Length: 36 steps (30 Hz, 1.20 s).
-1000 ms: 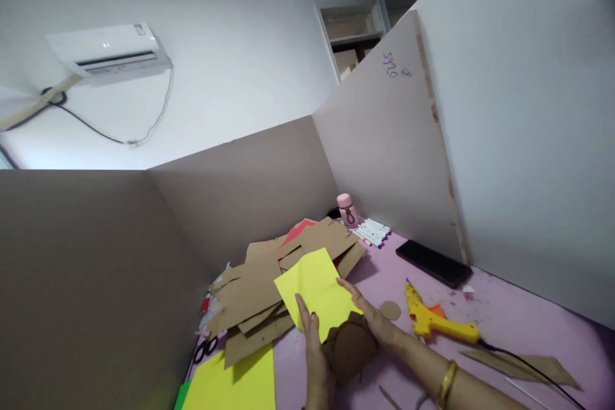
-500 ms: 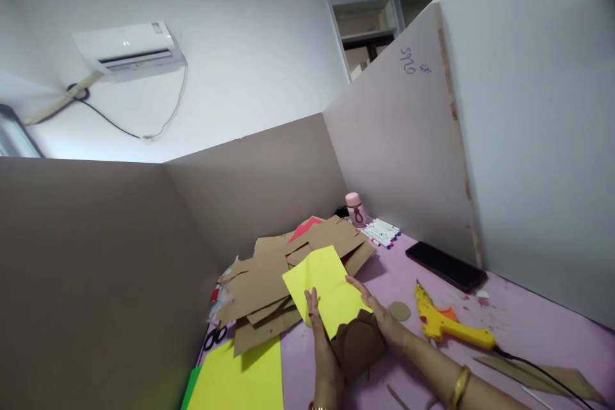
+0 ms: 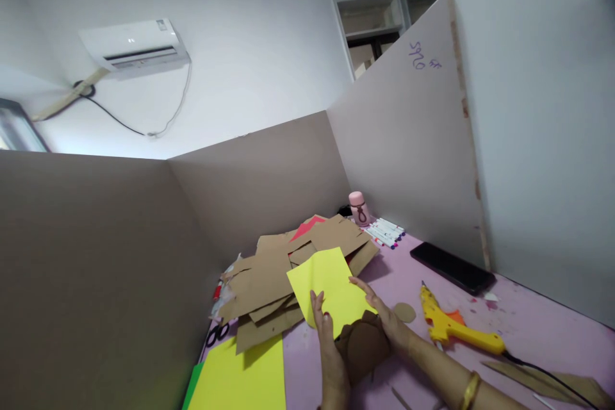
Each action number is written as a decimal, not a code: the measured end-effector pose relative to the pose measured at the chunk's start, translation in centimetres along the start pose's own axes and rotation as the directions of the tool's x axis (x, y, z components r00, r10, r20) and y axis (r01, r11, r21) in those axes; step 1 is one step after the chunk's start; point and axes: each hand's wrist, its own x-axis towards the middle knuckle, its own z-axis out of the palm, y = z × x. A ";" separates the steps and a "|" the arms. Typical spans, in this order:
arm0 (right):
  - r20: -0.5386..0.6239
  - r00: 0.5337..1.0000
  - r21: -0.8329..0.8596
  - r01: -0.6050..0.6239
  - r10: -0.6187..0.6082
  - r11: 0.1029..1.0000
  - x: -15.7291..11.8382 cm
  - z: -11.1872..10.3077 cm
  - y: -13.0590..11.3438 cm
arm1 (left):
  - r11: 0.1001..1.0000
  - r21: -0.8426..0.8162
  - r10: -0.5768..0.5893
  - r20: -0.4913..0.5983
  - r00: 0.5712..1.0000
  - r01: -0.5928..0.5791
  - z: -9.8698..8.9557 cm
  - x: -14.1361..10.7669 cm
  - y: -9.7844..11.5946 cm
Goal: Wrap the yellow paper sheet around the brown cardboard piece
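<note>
Near centre of pink table (image 3: 528, 327): left hand (image 3: 331, 352) and right hand (image 3: 387, 320), both pressed against yellow sheet (image 3: 331, 288) and brown piece (image 3: 362, 346). Left fingers extended up sheet's near-left edge, thumb hidden, grip not discernible. Right fingers spread along sheet's right edge, open, resting rather than pinching. Gold bangle (image 3: 468, 391) on right wrist.

Yellow sheet: thin paper, judged very light, floppy, easily creased; best taken by opposite edges, flat. Brown piece: dark, rounded, looks soft and crumpled; light, tolerant of pinching.

Left and far of hands: cardboard heap (image 3: 283, 275), stiff offcuts overlapping, red scrap (image 3: 307, 227) on top. Near left: larger yellow paper (image 3: 245, 381), scissors (image 3: 216, 335) beside it.

Right: cardboard disc (image 3: 405, 312), glue gun (image 3: 451, 327) with cord, phone (image 3: 451, 267).

Far: pink bottle (image 3: 359, 208), capped, contents unseen; markers (image 3: 384, 232) loose in a row, no holder. No open containers in view.
</note>
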 end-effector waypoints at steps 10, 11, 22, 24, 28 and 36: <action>0.039 0.999 -0.079 0.020 -0.017 0.997 0.2 -0.5 -0.3 | 0.997 -0.015 0.081 0.027 0.996 -0.081 -0.7 0.2 0.9; 0.044 0.999 -0.093 0.023 -0.019 0.995 0.3 -0.7 -0.3 | 0.996 0.000 0.090 0.041 0.995 -0.091 -0.9 0.4 1.1; 0.119 0.992 -0.343 0.069 -0.030 0.937 1.7 -3.0 -3.1 | 0.812 0.415 0.180 0.491 0.852 -0.411 -3.7 2.6 4.0; 0.152 0.986 -0.393 0.118 -0.062 0.912 1.6 -3.1 -4.1 | 0.812 0.413 0.179 0.497 0.849 -0.413 -3.8 2.6 4.2; 0.258 0.961 -0.452 0.215 -0.103 0.866 1.8 -3.0 -5.6 | 0.806 0.409 0.185 0.513 0.838 -0.428 -3.8 2.7 4.0; 0.336 0.942 -0.493 0.193 -0.019 0.848 2.5 -2.9 -4.9 | 0.804 0.417 0.172 0.519 0.837 -0.423 -3.8 2.5 4.4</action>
